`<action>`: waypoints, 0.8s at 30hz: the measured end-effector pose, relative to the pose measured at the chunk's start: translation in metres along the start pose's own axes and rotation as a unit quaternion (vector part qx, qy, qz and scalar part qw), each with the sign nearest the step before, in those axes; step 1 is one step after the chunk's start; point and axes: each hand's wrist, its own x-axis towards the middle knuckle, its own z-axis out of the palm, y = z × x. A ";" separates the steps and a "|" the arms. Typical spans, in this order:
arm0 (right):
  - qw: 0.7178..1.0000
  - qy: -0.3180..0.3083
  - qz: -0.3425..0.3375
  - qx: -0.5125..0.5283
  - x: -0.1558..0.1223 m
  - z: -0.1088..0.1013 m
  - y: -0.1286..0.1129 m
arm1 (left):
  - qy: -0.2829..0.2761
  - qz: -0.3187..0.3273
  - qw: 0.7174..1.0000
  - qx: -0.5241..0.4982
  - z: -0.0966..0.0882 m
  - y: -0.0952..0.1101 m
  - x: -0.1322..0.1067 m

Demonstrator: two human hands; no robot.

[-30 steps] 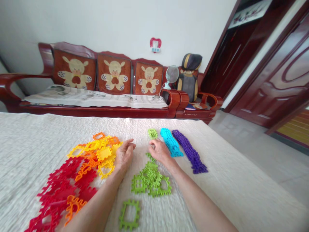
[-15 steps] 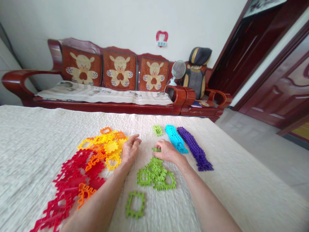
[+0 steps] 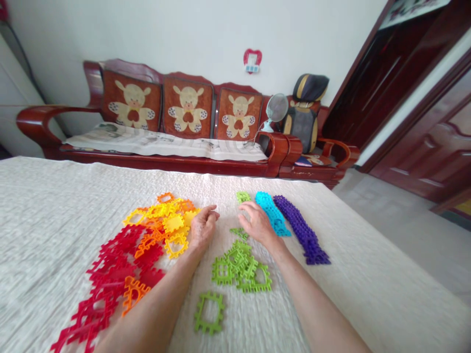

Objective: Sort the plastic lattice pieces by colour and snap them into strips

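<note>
Head view: the two hands are apart. The left hand [image 3: 203, 229] is half-curled beside the yellow pieces [image 3: 173, 223]; its grip cannot be determined. The right hand [image 3: 256, 223], thumb and fingers spread, is near the small green piece [image 3: 240, 233], left of the blue row [image 3: 273, 214]. Green pieces [image 3: 237, 256] lie on the cloth [image 3: 349, 299]. The upper-right banner [image 3: 408, 12] bears dark lettering, unreadable.

Bare hands [image 3: 202, 229], bare forearms [image 3: 304, 291]
</note>
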 end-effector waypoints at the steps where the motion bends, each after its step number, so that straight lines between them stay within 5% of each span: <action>1: 0.999 0.032 0.008 -0.023 0.005 0.003 0.003 | 0.000 -0.003 1.000 0.002 0.000 -0.001 0.000; 10: 0.984 0.062 0.065 -0.156 0.035 0.032 0.014 | 0.001 0.000 1.000 -0.002 0.001 0.007 -0.003; 24: 0.985 0.073 0.076 -0.137 0.043 0.035 0.025 | 0.000 0.010 1.000 -0.001 0.001 0.008 -0.003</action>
